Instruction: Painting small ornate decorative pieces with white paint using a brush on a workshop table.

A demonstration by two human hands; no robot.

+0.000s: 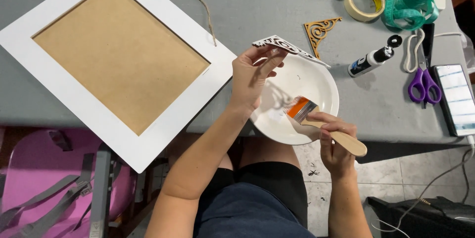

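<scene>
From the head camera, the left hand [252, 77] is pinching a white-painted ornamental corner bracket [287, 48] between thumb and fingers, holding it in the air over the far rim of a white plate [324, 87]. The right hand [334, 141] is closing around the wooden handle of a flat paintbrush [321, 121], whose orange ferrule and pale bristles are pointing into the plate, near a smear of white paint. The plate is sitting at the near edge of the grey worktop [277, 5], partly overhanging the person's lap.

To the left, a large white picture frame [74, 104] with a brown board backing is lying flat on the worktop, just beside the plate, one corner sticking out past the edge. A length of twine [205, 10] is trailing across its upper corner. Beyond the plate, an unpainted wooden corner bracket [320, 30] is lying apart from the painted one. To the right of it, a small paint bottle [371, 61] is resting on its side with its cap open. Further right, purple-handled scissors [424, 82] are lying next to a phone [457, 99]. A roll of masking tape [365, 1] and a green measuring tape [408, 5] are sitting at the far edge.
</scene>
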